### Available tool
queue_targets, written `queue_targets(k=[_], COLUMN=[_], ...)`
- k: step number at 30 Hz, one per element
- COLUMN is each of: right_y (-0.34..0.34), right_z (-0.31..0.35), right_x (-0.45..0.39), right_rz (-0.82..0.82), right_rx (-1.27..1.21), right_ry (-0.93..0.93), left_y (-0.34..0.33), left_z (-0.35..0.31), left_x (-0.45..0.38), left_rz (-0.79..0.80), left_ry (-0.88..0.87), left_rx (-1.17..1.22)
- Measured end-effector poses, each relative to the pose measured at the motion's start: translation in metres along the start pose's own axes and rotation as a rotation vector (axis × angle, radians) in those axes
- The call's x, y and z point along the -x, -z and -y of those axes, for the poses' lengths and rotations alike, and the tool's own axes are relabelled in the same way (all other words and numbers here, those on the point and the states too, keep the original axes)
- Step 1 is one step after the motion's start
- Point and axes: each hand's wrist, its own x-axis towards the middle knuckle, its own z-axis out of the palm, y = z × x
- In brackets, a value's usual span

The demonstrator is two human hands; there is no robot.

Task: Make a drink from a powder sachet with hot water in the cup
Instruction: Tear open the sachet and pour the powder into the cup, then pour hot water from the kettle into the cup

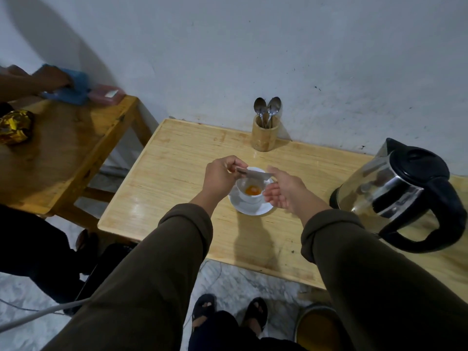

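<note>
A white cup (249,196) stands on a white saucer (249,210) in the middle of the wooden table (177,158). Orange powder (253,190) lies at the bottom of the cup. My left hand (221,177) pinches a pale sachet (255,174) and holds it tilted over the cup's rim. My right hand (283,190) hovers just right of the cup, fingers spread, palm turned toward it, holding nothing; its fingertips are near the sachet's right end.
A steel kettle (395,191) with a black handle stands at the table's right. A wooden holder (264,136) with spoons sits by the wall. On a second table (63,148) to the left, another person's hand rests on a blue cloth (68,91), with a gold packet (15,130) nearby.
</note>
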Motion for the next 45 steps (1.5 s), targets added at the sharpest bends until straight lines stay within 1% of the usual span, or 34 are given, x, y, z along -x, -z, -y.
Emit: queue_targets(k=[2, 3, 5, 8, 10, 12, 14, 16, 18, 19, 22, 24, 26, 28, 30, 31, 33, 37, 41, 45], right_y=[-0.002, -0.004, -0.01, -0.024, -0.035, -0.047, -0.059, -0.072, -0.087, -0.095, -0.121, -0.138, -0.153, -0.164, -0.173, -0.177, -0.183, -0.187, -0.186, -0.181], right_z=[-0.003, -0.004, -0.006, -0.011, -0.013, -0.015, -0.016, -0.017, -0.018, -0.02, -0.029, -0.035, -0.04, -0.043, -0.047, -0.049, -0.05, -0.049, -0.05, -0.046], right_x=[0.004, 0.005, 0.006, 0.011, 0.014, 0.018, 0.02, 0.022, 0.021, 0.021, 0.016, 0.012, 0.008, 0.004, -0.002, -0.005, -0.006, -0.003, -0.005, -0.006], right_rz=[0.088, 0.101, 0.076, 0.008, -0.053, -0.115, -0.159, -0.187, -0.193, -0.184, -0.119, -0.104, -0.141, -0.218, -0.278, -0.279, -0.243, -0.108, -0.046, -0.038], right_rx=[-0.022, -0.05, -0.099, -0.087, -0.058, -0.038, -0.011, 0.003, 0.007, 0.021, 0.038, 0.047, 0.049, 0.072, 0.15, 0.191, 0.293, 0.473, 0.524, 0.462], right_ry=[0.02, 0.038, 0.062, 0.097, 0.103, 0.111, 0.127, 0.137, 0.145, 0.15, 0.164, 0.171, 0.188, 0.202, 0.2, 0.196, 0.179, 0.154, 0.132, 0.111], left_y=[0.003, 0.006, 0.013, 0.027, 0.038, 0.049, 0.062, 0.074, 0.085, 0.09, 0.099, 0.103, 0.106, 0.108, 0.107, 0.106, 0.103, 0.096, 0.088, 0.08], left_z=[0.002, 0.004, 0.007, 0.012, 0.014, 0.016, 0.022, 0.033, 0.045, 0.05, 0.064, 0.074, 0.085, 0.092, 0.099, 0.101, 0.104, 0.107, 0.114, 0.118], left_x=[0.0, 0.0, 0.0, 0.005, 0.009, 0.013, 0.015, 0.017, 0.018, 0.02, 0.023, 0.024, 0.024, 0.024, 0.023, 0.022, 0.02, 0.018, 0.015, 0.008], left_rz=[0.025, 0.041, 0.077, 0.105, 0.111, 0.14, 0.201, 0.27, 0.315, 0.308, 0.196, 0.153, 0.151, 0.154, 0.158, 0.16, 0.185, 0.269, 0.332, 0.351], left_ry=[-0.029, -0.042, -0.056, -0.053, 0.013, 0.107, 0.226, 0.288, 0.285, 0.285, 0.299, 0.309, 0.31, 0.305, 0.285, 0.278, 0.283, 0.286, 0.231, 0.249], left_rx=[0.024, 0.031, 0.037, 0.011, 0.041, 0.124, 0.218, 0.257, 0.223, 0.197, 0.145, 0.109, 0.066, 0.02, -0.043, -0.084, -0.152, -0.244, -0.332, -0.421])
